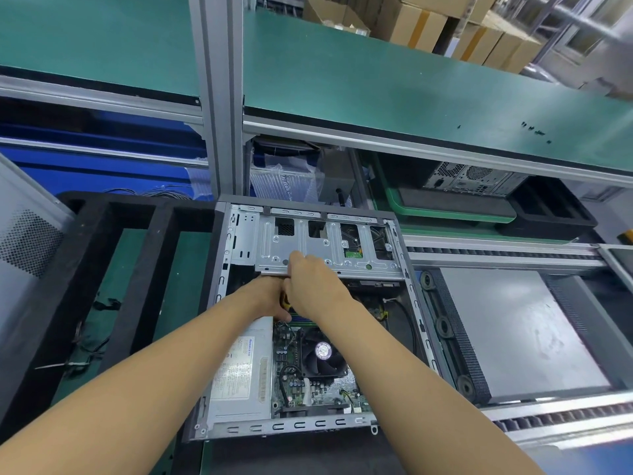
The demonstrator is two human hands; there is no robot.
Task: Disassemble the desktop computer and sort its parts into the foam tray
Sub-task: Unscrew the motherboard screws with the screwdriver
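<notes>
Gripping stamped metal cage [329,241], perhaps, right hand [315,289]

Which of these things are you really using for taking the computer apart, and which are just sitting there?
For the job: open grey metal computer case; silver metal drive cage; black foam tray; left hand; right hand, gripping the cage's edge.
Just lying about: brown cardboard boxes; second grey computer case at the back; clear plastic bags.

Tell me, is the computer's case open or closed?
Open. The computer case lies on its side with no cover, so the fan, green circuit board and silver power supply inside show.
</notes>
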